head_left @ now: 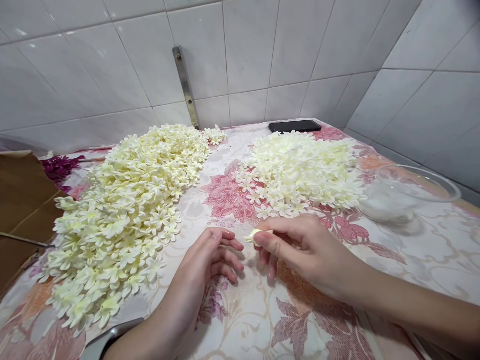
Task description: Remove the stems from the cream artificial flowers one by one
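Between the thumb and forefinger of my right hand [296,245] is a small cream-white flower [252,236], its pale end pointing left. My left hand [213,262] is just left of it, fingers apart and curved, with nothing seen in it; a narrow gap lies between its fingertips and the flower. To the left spreads a long, large heap of pale yellow-white flowers [138,195]. Beyond my right hand lies a second, whiter heap of flowers [307,170]. Both heaps rest on a flower-patterned tablecloth [247,320].
A clear bowl [397,195] stands at the right, its contents hard to make out. At the back lies a black phone [294,126]. Purple flowers [62,167] and a brown cardboard box [26,200] are at the left edge. A metal strip [186,87] leans against the tiled wall [251,50].
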`<state>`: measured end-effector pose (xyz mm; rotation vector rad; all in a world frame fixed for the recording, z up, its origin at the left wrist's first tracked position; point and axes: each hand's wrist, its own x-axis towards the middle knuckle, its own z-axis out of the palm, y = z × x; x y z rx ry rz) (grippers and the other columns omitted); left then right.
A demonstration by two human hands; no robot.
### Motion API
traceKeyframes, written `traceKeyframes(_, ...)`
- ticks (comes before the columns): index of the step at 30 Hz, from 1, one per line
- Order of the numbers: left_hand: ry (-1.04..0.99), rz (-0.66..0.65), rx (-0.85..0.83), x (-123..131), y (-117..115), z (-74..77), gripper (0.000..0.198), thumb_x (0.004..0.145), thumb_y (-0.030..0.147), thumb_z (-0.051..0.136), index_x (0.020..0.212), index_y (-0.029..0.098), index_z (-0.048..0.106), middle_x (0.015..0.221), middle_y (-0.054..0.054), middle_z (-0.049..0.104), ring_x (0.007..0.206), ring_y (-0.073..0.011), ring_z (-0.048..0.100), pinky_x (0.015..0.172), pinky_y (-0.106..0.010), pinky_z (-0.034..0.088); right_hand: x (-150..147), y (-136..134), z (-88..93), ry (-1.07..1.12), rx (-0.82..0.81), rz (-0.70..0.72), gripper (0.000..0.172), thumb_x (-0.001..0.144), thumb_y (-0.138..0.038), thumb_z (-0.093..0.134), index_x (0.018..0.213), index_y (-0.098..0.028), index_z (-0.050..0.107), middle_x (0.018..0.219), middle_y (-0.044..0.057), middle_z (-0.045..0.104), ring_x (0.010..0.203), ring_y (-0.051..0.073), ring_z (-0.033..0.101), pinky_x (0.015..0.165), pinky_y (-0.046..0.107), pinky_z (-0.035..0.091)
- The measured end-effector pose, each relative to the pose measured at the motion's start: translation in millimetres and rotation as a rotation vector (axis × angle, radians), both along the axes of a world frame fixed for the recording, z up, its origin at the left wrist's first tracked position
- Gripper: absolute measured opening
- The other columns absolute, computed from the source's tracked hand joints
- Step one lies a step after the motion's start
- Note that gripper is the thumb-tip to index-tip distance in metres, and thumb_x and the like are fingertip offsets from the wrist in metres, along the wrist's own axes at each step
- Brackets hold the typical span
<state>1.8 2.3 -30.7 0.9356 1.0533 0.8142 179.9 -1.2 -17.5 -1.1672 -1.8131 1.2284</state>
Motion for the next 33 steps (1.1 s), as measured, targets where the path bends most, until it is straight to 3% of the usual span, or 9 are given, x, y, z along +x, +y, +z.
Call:
traceKeyframes(3, -0.027, -0.034, -0.020, 1, 0, -1.3, 0.023, 0.088, 0.038, 0.046, 0.087, 0.018, 0.056, 0.082, -0.004, 0.062, 0.067, -0.0156, 0.059, 0.063, -0.027, 0.047, -2, 1, -0.8, -0.190, 0.177, -0.050, 0.029, 0.091, -0.029, 0.044, 0.066, -0.018, 0.054, 0.056, -0.001, 0.055, 0.052, 0.011, 0.051, 0.051, 0.022, 0.036)
traceKeyframes(6, -0.057, -0.179, -0.047, 2, -3, 0.5, 0.027, 0.087, 0.042, 0.049, 0.086, 0.017, 0.059, 0.079, -0.004, 0.062, 0.073, -0.0167, 0.060, 0.072, -0.029, 0.048, -4, -3, -3.3, -0.333, 0.423, -0.066, 0.027, 0.087, -0.021, 0.045, 0.061, -0.017, 0.053, 0.052, -0.003, 0.048, 0.046, 0.008, 0.040, 0.048, 0.021, 0.030)
traceKeyframes(12, 0.017, -0.314, 0.023, 1, -10, 6.9, 0.034, 0.089, 0.040, 0.047, 0.067, 0.017, 0.057, 0.067, -0.003, 0.057, 0.068, -0.0149, 0.054, 0.071, -0.025, 0.043, -7, -12, -7.9, -0.398, 0.791, -0.044, 0.030, 0.083, -0.011, 0.044, 0.054, -0.017, 0.045, 0.049, -0.003, 0.045, 0.045, 0.008, 0.035, 0.048, 0.022, 0.025)
traceKeyframes(14, 0.006, -0.304, 0.016, 1, -10, 7.4, 0.033, 0.087, 0.041, 0.051, 0.065, 0.017, 0.055, 0.064, -0.001, 0.052, 0.062, -0.0129, 0.049, 0.064, -0.024, 0.041, -7, -12, -5.7, -0.432, 0.749, -0.002, 0.027, 0.085, -0.020, 0.049, 0.058, -0.018, 0.046, 0.052, -0.003, 0.046, 0.045, 0.009, 0.037, 0.047, 0.022, 0.025)
traceKeyframes(18, 0.032, -0.239, 0.025, 1, -9, 9.0, 0.032, 0.081, 0.044, 0.058, 0.064, 0.019, 0.047, 0.057, 0.005, 0.038, 0.051, -0.0090, 0.033, 0.048, -0.020, 0.028, -6, -9, -0.3, -0.576, 0.502, 0.106, 0.031, 0.085, -0.046, 0.055, 0.077, -0.017, 0.050, 0.065, -0.001, 0.055, 0.052, 0.013, 0.047, 0.047, 0.023, 0.028)
traceKeyframes(22, 0.195, -0.301, 0.183, -3, -8, 11.8, 0.039, 0.085, 0.047, 0.050, 0.059, 0.019, 0.040, 0.055, 0.005, 0.032, 0.051, -0.0098, 0.027, 0.047, -0.023, 0.024, -7, -6, -5.5, -0.665, 0.719, 0.139, 0.030, 0.093, -0.041, 0.044, 0.078, -0.016, 0.053, 0.070, 0.002, 0.056, 0.057, 0.015, 0.049, 0.050, 0.026, 0.028)
traceKeyframes(27, 0.326, -0.398, 0.307, -6, -7, 15.2, 0.042, 0.088, 0.045, 0.044, 0.056, 0.020, 0.034, 0.056, 0.004, 0.029, 0.053, -0.0113, 0.027, 0.051, -0.025, 0.024, -5, -8, -12.7, -0.598, 0.987, 0.192, 0.047, 0.099, -0.029, 0.028, 0.062, -0.015, 0.054, 0.055, 0.002, 0.051, 0.048, 0.013, 0.039, 0.048, 0.028, 0.024)
traceKeyframes(29, 0.368, -0.406, 0.346, -6, -7, 17.3, 0.042, 0.089, 0.044, 0.043, 0.056, 0.020, 0.033, 0.057, 0.004, 0.030, 0.055, -0.0118, 0.028, 0.052, -0.025, 0.025, -4, -9, -12.9, -0.563, 0.964, 0.190, 0.048, 0.099, -0.026, 0.028, 0.059, -0.015, 0.054, 0.053, 0.001, 0.051, 0.047, 0.012, 0.037, 0.048, 0.028, 0.024)
traceKeyframes(33, 0.365, -0.412, 0.371, -5, -7, 19.2, 0.038, 0.091, 0.041, 0.039, 0.059, 0.020, 0.035, 0.059, 0.003, 0.034, 0.056, -0.0118, 0.031, 0.053, -0.024, 0.027, -4, -9, -10.8, -0.441, 0.739, 0.196, 0.048, 0.097, -0.024, 0.030, 0.055, -0.016, 0.052, 0.048, -0.002, 0.044, 0.044, 0.010, 0.035, 0.046, 0.025, 0.026)
